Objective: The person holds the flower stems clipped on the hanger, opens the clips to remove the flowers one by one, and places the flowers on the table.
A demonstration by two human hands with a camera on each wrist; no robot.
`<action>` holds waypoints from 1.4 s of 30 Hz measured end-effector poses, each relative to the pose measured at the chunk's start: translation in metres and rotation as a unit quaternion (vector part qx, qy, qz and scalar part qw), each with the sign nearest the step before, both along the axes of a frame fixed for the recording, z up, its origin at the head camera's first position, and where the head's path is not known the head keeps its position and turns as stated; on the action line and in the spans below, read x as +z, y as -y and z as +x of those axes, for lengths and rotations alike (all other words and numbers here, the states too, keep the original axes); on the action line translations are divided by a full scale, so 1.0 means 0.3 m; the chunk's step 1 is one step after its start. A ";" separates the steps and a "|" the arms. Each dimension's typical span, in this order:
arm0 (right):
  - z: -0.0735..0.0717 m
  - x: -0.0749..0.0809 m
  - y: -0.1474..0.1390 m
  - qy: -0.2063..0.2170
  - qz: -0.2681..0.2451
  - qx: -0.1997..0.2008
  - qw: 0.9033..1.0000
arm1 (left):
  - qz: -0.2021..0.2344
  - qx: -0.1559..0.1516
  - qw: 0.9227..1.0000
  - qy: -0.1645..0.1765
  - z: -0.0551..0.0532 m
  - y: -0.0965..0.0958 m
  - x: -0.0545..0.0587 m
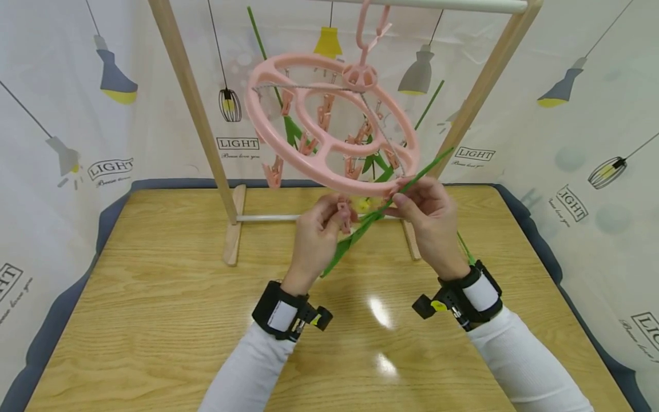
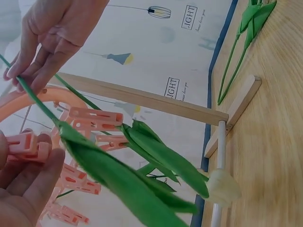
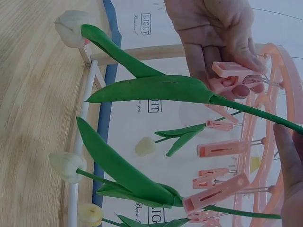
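Note:
My left hand [image 1: 316, 232] pinches a pink clothespin [image 3: 232, 78] that hangs from a round pink drying hanger [image 1: 329, 178]. With thumb and fingers, my right hand [image 1: 432, 220] grips the green stem of an artificial tulip [image 2: 102, 163], just below the hanger's near rim. This tulip slants head-down, its leaves next to the clothespin; its white bloom [image 3: 71, 29] shows in the right wrist view. In that view the stem passes beside the clothespin, apart from its jaws. Another white tulip [image 3: 66, 166] hangs head-down from a clothespin [image 3: 215, 193] close by.
A wooden stand [image 1: 193, 97] with a white top bar [image 1: 453, 4] carries the hanger above the wooden table [image 1: 154, 320]. Several other pink clothespins [image 1: 273, 171] dangle around the ring. More green stems and leaves [image 2: 253, 23] lie on the table at the right.

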State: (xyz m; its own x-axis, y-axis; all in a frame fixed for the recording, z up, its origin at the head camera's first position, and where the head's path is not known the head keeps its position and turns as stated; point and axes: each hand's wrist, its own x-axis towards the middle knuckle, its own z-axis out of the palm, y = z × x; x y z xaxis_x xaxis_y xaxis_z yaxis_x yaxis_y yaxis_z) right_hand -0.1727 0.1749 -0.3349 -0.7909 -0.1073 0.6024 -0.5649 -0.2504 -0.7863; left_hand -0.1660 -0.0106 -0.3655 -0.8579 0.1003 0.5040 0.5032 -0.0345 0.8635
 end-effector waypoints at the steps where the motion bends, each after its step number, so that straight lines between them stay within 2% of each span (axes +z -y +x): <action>1: -0.003 0.000 -0.004 -0.002 0.000 -0.002 1.000 | -0.003 -0.004 1.000 0.003 -0.001 0.003 0.000; 6: -0.012 0.006 -0.020 -0.013 0.001 -0.019 1.000 | -0.012 -0.011 1.000 0.023 -0.004 0.014 -0.003; 15: -0.013 0.024 -0.050 -0.015 0.016 -0.057 0.998 | 0.012 -0.007 0.999 0.043 -0.011 0.037 -0.006; 26: -0.011 0.054 -0.104 -0.014 0.021 -0.083 0.996 | 0.003 -0.053 0.997 0.064 -0.010 0.075 -0.003; 33: -0.011 0.080 -0.151 -0.026 -0.015 -0.084 0.996 | 0.003 -0.075 0.994 0.077 -0.009 0.102 -0.003; 42: -0.035 0.087 -0.214 -0.025 -0.056 -0.095 0.994 | 0.010 -0.079 0.993 0.085 -0.008 0.120 0.003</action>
State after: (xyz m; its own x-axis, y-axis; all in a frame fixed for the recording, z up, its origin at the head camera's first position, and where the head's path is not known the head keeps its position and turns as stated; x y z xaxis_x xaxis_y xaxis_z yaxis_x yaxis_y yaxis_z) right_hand -0.1833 0.2391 -0.3088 -0.7600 0.1107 0.6405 -0.6471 -0.2208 -0.7297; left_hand -0.1686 -0.0465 -0.3646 -0.9051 0.2319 0.3564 0.3370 -0.1197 0.9339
